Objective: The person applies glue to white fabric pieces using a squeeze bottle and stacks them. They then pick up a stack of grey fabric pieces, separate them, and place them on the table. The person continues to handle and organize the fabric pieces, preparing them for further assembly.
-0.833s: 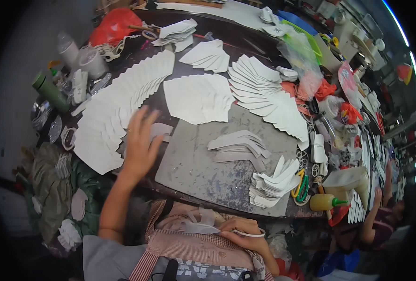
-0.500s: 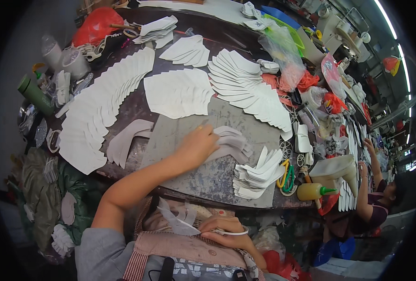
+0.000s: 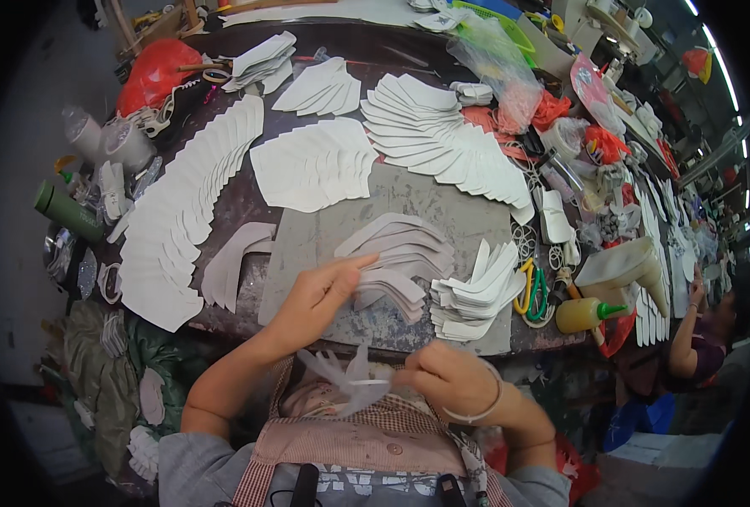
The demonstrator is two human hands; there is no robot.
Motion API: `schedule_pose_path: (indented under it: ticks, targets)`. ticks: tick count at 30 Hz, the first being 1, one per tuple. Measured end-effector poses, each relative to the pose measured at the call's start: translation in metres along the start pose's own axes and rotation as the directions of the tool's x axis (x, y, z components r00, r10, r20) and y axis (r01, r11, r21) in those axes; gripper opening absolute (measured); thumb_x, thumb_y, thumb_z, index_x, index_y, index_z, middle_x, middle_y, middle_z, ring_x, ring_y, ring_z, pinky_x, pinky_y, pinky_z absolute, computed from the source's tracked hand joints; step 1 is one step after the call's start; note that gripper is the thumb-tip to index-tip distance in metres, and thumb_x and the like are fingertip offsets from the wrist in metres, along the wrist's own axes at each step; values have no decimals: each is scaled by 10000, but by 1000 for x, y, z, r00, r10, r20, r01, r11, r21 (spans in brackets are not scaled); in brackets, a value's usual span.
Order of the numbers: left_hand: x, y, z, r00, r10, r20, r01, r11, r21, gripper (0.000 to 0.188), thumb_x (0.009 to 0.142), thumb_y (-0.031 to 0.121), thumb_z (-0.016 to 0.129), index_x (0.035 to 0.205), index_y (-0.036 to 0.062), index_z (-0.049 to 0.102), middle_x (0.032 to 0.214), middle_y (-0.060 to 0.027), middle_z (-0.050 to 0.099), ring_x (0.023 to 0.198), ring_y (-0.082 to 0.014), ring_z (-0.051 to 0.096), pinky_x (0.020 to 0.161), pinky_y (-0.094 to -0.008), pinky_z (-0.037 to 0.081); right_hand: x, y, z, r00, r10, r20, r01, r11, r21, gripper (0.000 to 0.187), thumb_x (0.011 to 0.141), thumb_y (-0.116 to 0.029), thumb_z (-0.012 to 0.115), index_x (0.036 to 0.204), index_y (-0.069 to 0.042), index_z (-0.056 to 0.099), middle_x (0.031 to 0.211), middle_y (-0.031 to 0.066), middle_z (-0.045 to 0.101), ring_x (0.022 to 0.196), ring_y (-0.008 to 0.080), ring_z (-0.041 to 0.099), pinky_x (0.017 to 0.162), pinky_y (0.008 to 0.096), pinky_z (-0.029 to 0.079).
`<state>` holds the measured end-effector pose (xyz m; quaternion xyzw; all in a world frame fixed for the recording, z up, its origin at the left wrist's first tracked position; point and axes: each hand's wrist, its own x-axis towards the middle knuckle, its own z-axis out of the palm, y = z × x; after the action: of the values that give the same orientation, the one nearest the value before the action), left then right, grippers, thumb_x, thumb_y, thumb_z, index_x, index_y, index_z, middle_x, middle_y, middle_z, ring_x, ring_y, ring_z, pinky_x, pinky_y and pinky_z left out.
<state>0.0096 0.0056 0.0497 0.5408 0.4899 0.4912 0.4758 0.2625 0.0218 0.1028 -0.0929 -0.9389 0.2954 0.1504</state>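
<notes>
A fan of overlapping grey curved cut pieces [image 3: 404, 237] lies on the grey work board [image 3: 307, 232]. My left hand [image 3: 320, 296] reaches to its left edge, fingers stretched out and fingertips touching the pieces. Close to my apron, my right hand [image 3: 455, 380] is closed on a bunch of pale, translucent curved strips [image 3: 362, 380], which stick out to the left and are blurred. To the right of the fan sits a stack of white curved pieces [image 3: 476, 291]. Another small group of grey pieces [image 3: 236, 266] rests left of the board.
White cut pieces lie fanned out at the left [image 3: 172, 220], middle [image 3: 316, 165] and far right [image 3: 442, 135]. Yellow-and-green-handled scissors [image 3: 531, 291] and a bottle of yellowish liquid [image 3: 582, 314] stand at the right. A green flask [image 3: 67, 211] is far left. A co-worker [image 3: 700, 338] is at the right.
My left hand has drawn back toward me and left, and more of the grey fan shows, spread wider. My right hand has risen and moved right with the translucent strips.
</notes>
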Motion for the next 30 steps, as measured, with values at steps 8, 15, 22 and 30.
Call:
schedule_pose_path:
  ticks: [8, 15, 22, 30]
  targets:
    - [-26, 22, 13, 963, -229, 140, 255, 944, -209, 242, 937, 100, 669, 1132, -44, 658, 959, -39, 688, 870, -56, 607, 757, -219, 502, 54, 20, -25, 979, -192, -66, 161, 933, -322, 323, 755, -133, 630, 1061, -46, 580, 828, 55, 527, 747, 205, 537, 609, 332, 425]
    - [-33, 31, -3, 922, -337, 191, 377, 895, -239, 274, 907, 42, 693, 1163, -51, 660, 969, -75, 710, 864, -83, 646, 775, -221, 524, 49, 38, -8, 945, 200, -257, -138, 961, 240, 172, 773, -58, 643, 944, -47, 646, 972, 111, 625, 860, 279, 625, 711, 388, 504]
    - [-53, 1, -8, 945, -323, -45, 272, 856, -439, 286, 900, 32, 692, 1167, -60, 649, 958, -104, 715, 773, -135, 692, 608, -205, 522, 49, 19, 49, 874, -430, -227, 389, 898, -205, 188, 707, -48, 737, 873, -8, 658, 956, 147, 666, 901, 338, 653, 768, 446, 531]
    - [-70, -34, -97, 735, 168, -657, 194, 876, 441, 327, 868, 61, 702, 1184, -2, 646, 1053, -131, 667, 976, -221, 626, 820, -333, 499, -2, 15, 79, 994, 71, 85, -108, 789, 605, 115, 850, -61, 729, 854, -10, 626, 875, 126, 699, 787, 269, 684, 688, 350, 531]
